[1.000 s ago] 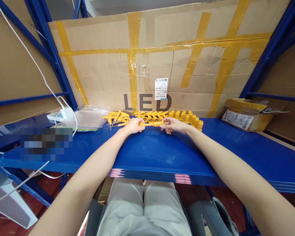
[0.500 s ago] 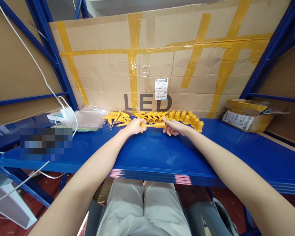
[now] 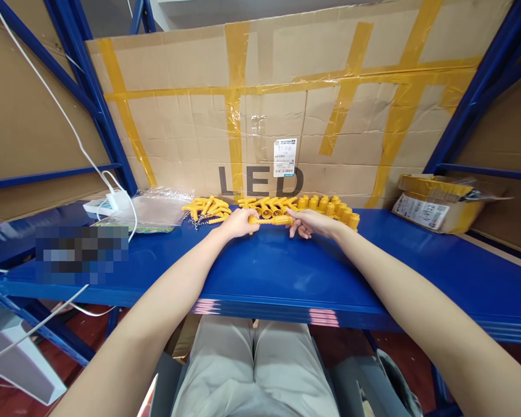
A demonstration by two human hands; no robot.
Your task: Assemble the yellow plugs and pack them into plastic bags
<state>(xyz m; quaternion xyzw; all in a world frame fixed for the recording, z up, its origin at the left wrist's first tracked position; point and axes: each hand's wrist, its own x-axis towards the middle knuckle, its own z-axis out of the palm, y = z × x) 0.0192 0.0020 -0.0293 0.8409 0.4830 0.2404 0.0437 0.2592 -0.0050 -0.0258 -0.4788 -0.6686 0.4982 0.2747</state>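
In the head view my left hand (image 3: 239,223) is closed on the handle end of a yellow threaded plastic piece (image 3: 265,221). Its shaft points right, into a yellow ribbed plastic cup (image 3: 281,220). The thumb and forefinger of my right hand (image 3: 306,222) pinch the far end of that cup; the other fingers hang loosely curled. Both parts are held in line, just above the blue shelf (image 3: 260,266). Behind my hands lie several joined-looking yellow pieces (image 3: 267,209), and to the right stand rows of yellow cups (image 3: 325,204), partly hidden by my right hand.
Left of my hands is a pile of yellow threaded pieces (image 3: 206,207) with small metal chains. Further left lie a clear plastic bag (image 3: 156,207) and a white plug with cable (image 3: 119,200). An open carton (image 3: 434,205) stands at right. Taped cardboard (image 3: 178,127) closes the back.
My right hand has shifted slightly and its fingers have turned around the cup's end. The left hand holds still.
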